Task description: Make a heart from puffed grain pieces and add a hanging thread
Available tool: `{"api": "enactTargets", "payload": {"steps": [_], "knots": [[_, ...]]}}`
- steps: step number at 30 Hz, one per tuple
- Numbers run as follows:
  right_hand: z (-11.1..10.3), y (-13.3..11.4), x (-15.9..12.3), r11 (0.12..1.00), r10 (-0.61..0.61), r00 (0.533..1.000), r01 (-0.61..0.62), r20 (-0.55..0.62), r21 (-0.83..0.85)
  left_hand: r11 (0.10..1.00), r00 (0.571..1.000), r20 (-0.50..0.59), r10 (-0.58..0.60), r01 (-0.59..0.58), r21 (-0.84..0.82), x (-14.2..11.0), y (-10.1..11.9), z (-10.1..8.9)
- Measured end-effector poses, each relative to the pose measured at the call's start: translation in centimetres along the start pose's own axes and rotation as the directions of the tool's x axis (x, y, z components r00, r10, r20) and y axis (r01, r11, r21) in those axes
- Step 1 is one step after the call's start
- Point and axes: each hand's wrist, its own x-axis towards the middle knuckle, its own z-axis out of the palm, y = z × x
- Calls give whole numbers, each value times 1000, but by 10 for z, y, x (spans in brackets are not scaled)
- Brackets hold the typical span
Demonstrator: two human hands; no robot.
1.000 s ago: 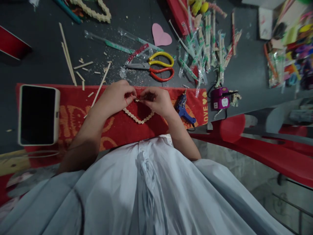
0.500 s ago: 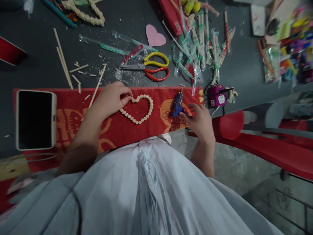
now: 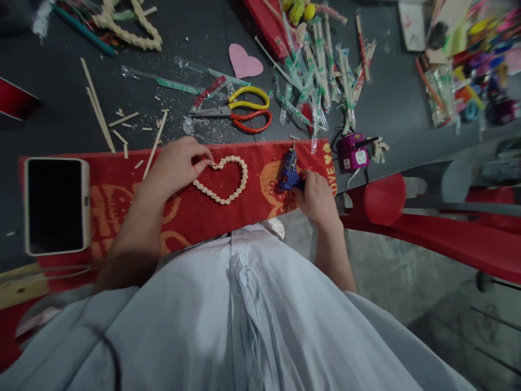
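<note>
My left hand is closed in a pinch at the upper left of a heart-shaped frame built from short pale wooden pieces. The frame lies flat on a red cloth with orange patterns. To its right is a blue glue gun, resting on the cloth with its nozzle pointing away from me. My right hand is closed around the handle of the glue gun, and the fingers partly hide it.
Beyond the cloth lie scissors, a pink paper heart, wrapped sticks and loose wooden sticks. A phone rests on the left. A purple box-shaped device stands at the right; a red chair is beyond the table edge.
My right hand has gone from open fingers beside the glue gun to a grip on its handle. My left hand keeps its pinch on the heart frame. The whole view has shifted slightly.
</note>
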Motion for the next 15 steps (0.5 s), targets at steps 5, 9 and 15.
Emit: {"api": "enactTargets", "payload": {"steps": [5, 9, 15], "knots": [[6, 18, 0, 956, 6, 999, 8, -49, 293, 1000, 1000, 13, -21, 20, 4, 0, 2, -1], [7, 31, -2, 765, 147, 988, -82, -50, 638, 1000, 1000, 15, -20, 20, 10, 0, 2, -1], [-8, 19, -4, 489, 247, 966, -58, -75, 870, 1000, 1000, -8, 8, -8, 19, 0, -1, 0]]}}
